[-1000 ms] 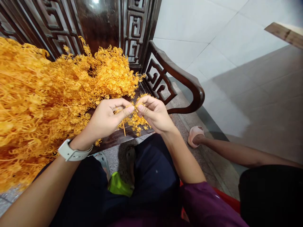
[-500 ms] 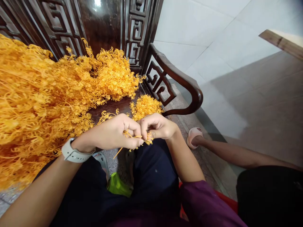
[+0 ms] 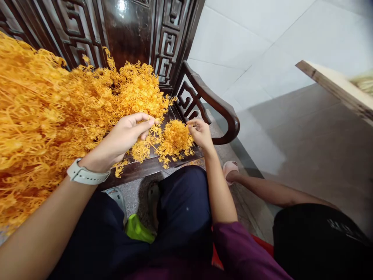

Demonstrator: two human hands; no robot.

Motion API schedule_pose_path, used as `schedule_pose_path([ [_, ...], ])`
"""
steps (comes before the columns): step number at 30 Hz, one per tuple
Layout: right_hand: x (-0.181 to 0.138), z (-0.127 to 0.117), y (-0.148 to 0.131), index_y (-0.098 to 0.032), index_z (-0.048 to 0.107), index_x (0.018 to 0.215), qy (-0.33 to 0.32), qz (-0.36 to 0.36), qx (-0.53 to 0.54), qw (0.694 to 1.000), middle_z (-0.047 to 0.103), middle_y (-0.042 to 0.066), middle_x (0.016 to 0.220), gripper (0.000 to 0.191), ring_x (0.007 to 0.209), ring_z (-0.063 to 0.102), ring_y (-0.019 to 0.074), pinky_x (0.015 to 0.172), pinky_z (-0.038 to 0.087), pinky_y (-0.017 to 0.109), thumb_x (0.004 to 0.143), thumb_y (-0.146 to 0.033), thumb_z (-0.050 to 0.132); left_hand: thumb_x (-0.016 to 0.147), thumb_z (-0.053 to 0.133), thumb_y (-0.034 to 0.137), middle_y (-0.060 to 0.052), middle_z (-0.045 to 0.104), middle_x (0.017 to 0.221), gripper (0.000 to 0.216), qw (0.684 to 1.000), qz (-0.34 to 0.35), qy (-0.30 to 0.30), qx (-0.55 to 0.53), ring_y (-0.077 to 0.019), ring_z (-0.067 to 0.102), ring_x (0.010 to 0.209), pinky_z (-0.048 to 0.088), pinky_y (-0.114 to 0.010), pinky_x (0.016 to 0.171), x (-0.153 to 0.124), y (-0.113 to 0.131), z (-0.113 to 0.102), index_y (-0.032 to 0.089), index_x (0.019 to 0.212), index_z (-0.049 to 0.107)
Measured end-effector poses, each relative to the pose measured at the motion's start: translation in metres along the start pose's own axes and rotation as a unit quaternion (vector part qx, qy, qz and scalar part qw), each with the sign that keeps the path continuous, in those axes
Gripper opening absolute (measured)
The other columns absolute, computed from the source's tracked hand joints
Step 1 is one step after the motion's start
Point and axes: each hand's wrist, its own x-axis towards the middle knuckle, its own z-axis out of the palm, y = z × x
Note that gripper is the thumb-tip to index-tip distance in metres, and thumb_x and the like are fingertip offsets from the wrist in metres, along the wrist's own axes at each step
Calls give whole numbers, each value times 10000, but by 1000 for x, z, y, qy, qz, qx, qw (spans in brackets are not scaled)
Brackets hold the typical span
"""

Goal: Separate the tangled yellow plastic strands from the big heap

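1. Curling mid-frame with room between: left hand, right hand; cannot tell if either grips anything.
2. One big flower heap, left; one small pile, centre, near bench edge.

1 head-worn camera, facing forward and steeply down, looking from above the wearer's lap, arms reaching away from the lens, left hand and right hand near mid-view, carved bench beyond, tiled wall at upper right

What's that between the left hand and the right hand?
In the head view, a small heap of yellow sprigs on the dark bench shows between the left hand and right hand.
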Motion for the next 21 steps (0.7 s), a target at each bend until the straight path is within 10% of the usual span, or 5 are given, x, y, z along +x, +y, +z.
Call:
schedule_pose_path([
  [12, 9, -12, 21, -169, 679, 1018, 103, -1, -47, 994, 657, 63, 997, 242, 825, 611, 172, 790, 541, 355, 799, -271, 683, 969, 710, 364, 10, 562, 656, 185, 999, -13, -7, 30, -129, 465, 637, 334, -296, 639, -10, 9, 4, 193, 1006, 768],
  [21, -21, 13, -41, -202, 709, 939, 47, -46, 77, 995, 654, -3, 806, 216, 711, 580, 124, 671, 474, 286, 933, -418, 709, 882, 755, 200, -15, 636, 788, 110, 989, -7, -33, -143, -110, 526, 687, 400, -263, 687, -8, 8, 8, 176, 985, 789],
])
